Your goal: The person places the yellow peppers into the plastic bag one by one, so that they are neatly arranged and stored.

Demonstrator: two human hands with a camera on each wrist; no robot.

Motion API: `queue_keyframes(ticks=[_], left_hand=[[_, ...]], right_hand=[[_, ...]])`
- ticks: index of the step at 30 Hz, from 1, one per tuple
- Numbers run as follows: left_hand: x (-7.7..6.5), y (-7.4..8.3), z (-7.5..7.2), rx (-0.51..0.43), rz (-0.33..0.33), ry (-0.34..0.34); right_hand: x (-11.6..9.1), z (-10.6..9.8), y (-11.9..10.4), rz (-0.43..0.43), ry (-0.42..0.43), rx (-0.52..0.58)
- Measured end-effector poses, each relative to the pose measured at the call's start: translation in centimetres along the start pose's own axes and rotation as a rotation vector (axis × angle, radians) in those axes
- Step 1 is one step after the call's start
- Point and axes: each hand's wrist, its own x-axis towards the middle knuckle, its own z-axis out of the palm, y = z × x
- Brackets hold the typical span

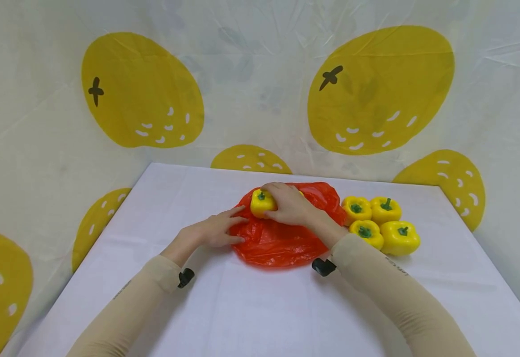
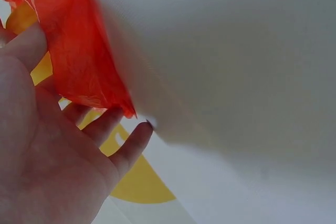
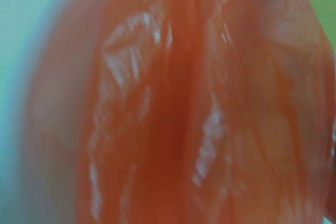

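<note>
A red plastic bag (image 1: 282,248) lies spread on the white table. On it is a yellow bell pepper (image 1: 262,204) with a green stem, which my right hand (image 1: 289,204) grips from its right side. Behind that hand a bit of another yellow thing shows; its kind is hidden. My left hand (image 1: 217,230) rests at the bag's left edge, fingers spread and touching the plastic. The left wrist view shows its fingers (image 2: 134,142) loosely extended beside the hanging red film. Red plastic nearly fills the right wrist view, and the right hand's hold is hidden there.
Several yellow bell peppers (image 1: 400,238) stand in a cluster on the table (image 1: 260,317), close to the bag's right side. A pale curtain (image 1: 255,74) printed with large yellow fruit surrounds the table at the back and sides.
</note>
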Motion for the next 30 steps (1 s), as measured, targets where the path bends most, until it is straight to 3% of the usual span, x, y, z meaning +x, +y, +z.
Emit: queue_keyframes(ticks=[7, 18, 30], left_hand=[[0.0, 0.1, -0.1, 0.006, 0.012, -0.006], [0.1, -0.2, 0.0, 0.000, 0.021, 0.001], [-0.1, 0.1, 0.0, -0.013, 0.011, 0.000]], right_hand=[[-0.2, -0.5, 0.7, -0.009, -0.008, -0.035], [-0.6, -1.0, 0.8, -0.020, -0.019, -0.004], [-3.2, -3.6, 0.9, 0.006, -0.013, 0.063]])
